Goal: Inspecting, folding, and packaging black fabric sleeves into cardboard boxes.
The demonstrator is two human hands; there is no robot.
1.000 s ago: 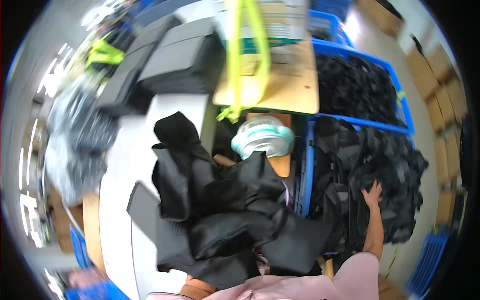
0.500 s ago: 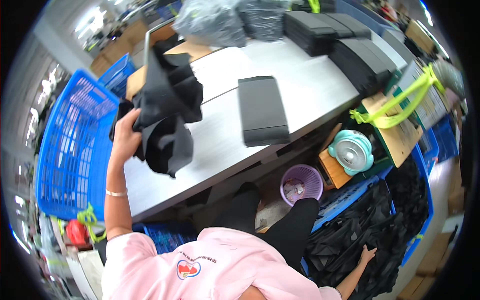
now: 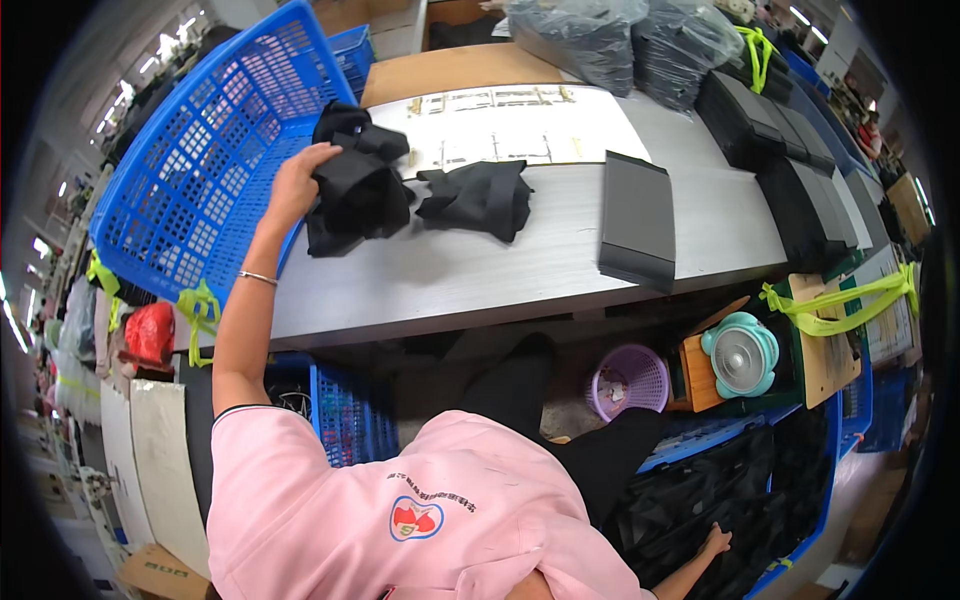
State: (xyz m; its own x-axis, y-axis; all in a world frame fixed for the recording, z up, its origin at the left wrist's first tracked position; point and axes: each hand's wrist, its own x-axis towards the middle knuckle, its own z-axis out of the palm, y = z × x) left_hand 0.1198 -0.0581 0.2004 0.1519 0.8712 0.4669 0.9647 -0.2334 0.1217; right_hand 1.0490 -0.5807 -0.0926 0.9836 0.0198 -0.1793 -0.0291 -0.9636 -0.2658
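Note:
My left hand [image 3: 298, 187] is closed on the left edge of a bunch of black fabric pieces [image 3: 362, 195] at the left end of the table, beside the large blue basket [image 3: 215, 170]. Another crumpled black fabric piece [image 3: 480, 200] lies just to the right of that bunch. Further right, a neat stack of dark grey rectangular panels [image 3: 637, 220] lies near the table's front edge. At the lower right, my right hand [image 3: 717, 542] rests over a heap of black fabric [image 3: 690, 500] in a blue crate, fingers apart and apparently holding nothing.
A white board [image 3: 520, 125] lies on the grey table [image 3: 560, 270]. Plastic-wrapped bundles [image 3: 585, 40] and stacked dark panels [image 3: 750, 120] stand at the back. A turquoise fan [image 3: 740, 355] and purple wastebasket [image 3: 628, 382] are at the front right. Below the table's left end is a blue crate [image 3: 350, 415].
My left hand has lowered the black fabric bunch onto the table, and a separate piece now lies to its right. My view has swung left. My right hand stays over the fabric heap.

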